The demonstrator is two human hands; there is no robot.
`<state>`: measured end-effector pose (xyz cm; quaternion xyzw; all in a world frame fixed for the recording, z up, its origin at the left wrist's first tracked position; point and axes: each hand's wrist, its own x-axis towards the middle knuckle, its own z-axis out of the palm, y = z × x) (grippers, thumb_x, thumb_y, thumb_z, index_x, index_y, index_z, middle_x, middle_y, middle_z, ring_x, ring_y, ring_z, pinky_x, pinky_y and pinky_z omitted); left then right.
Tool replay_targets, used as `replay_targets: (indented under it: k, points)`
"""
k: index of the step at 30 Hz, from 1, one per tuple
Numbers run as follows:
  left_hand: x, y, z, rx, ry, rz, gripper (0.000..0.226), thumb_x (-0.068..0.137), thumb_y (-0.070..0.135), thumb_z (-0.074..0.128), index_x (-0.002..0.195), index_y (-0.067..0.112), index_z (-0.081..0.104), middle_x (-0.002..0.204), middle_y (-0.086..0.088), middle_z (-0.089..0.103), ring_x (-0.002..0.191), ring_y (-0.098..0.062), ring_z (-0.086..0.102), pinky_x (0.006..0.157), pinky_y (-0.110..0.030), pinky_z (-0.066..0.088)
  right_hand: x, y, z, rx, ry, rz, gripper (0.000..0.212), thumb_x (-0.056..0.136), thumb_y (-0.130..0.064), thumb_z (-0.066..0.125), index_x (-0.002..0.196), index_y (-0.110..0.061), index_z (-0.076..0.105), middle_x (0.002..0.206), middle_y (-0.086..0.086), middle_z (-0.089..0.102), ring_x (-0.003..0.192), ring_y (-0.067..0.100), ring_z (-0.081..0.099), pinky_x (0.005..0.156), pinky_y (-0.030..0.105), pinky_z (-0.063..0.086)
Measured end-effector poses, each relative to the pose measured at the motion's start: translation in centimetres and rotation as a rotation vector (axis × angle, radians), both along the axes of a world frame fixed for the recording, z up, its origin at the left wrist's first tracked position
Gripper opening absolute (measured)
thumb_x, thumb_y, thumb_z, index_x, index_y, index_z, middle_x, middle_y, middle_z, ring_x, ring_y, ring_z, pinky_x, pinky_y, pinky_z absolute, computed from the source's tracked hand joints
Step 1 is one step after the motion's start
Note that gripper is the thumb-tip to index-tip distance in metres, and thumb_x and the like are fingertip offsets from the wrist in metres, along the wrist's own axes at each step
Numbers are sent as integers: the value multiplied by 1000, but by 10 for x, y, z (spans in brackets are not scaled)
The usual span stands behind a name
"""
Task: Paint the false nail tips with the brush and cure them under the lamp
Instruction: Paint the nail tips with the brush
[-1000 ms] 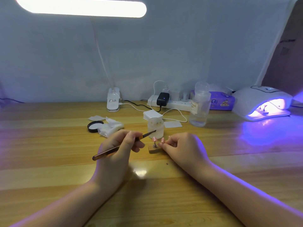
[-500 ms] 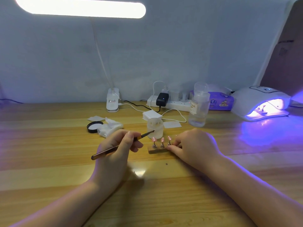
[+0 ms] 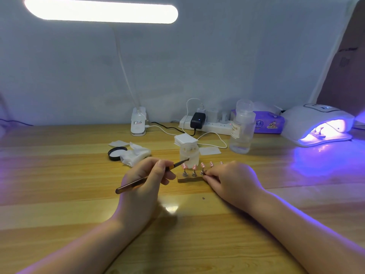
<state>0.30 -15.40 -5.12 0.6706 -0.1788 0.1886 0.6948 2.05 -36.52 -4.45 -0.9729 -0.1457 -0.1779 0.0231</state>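
The right hand (image 3: pixel 231 180) has slid rightward, baring more pink false nail tips (image 3: pixel 194 167) on their wooden strip (image 3: pixel 189 178) it steadies, running left-right, just beyond the thin brown brush (image 3: pixel 150 177) pinched in the left hand (image 3: pixel 146 180).

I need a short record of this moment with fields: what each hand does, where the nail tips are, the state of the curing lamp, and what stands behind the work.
left hand: holds the brush, bristles pointing toward the nail tips
right hand: fingers on the right end of the holder bar
nail tips: pink, on small stands in a row on the bar
curing lamp: far right, lit violet, a holder visible inside
behind the work: small jar, clear bottle, black lid, white wipes
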Motion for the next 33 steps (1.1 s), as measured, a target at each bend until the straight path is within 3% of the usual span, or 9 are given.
replay_targets:
  k: [4,14,17,23,28,33]
  points:
    - [1,0,-1,6,3,2,21,85,34,56,83,24,74,74,-8,71,68,-13,64,64,-18,50,-1,7,-3,89,-51,-79,39,96,-52,40,103,-29,71,90,-7,71,84,15,64,61,25,49]
    - [1,1,-2,16,-3,-9,29,82,43,54,89,23,74,76,-8,71,70,-13,64,65,-20,51,2,12,-8,200,-34,-147,36,95,-51,43,98,-30,72,90,-9,72,85,15,64,67,26,51]
    - [1,1,-2,17,-3,-12,28,82,43,54,89,25,74,76,-7,71,70,-14,65,66,-21,52,3,11,-7,238,-30,-144,34,94,-50,46,93,-28,72,81,-7,71,77,15,63,62,26,50]
    - [0,2,-2,35,-11,-5,28,83,43,53,88,25,74,76,-6,72,70,-13,65,66,-20,52,1,14,-6,237,-56,-104,28,95,-45,47,97,-30,71,83,-6,71,77,17,63,56,25,41]
    - [0,2,-2,57,-11,20,20,86,36,56,90,26,73,76,-3,72,70,-9,65,67,-15,50,-2,14,-9,402,-73,-59,17,88,-37,60,93,-27,73,67,-8,62,67,17,58,56,26,44]
    - [1,2,2,60,-16,50,11,89,24,60,88,29,70,77,1,71,71,-8,65,67,-16,51,1,14,-13,608,-52,-13,7,81,-33,68,75,-29,67,51,-13,51,52,7,47,52,26,40]
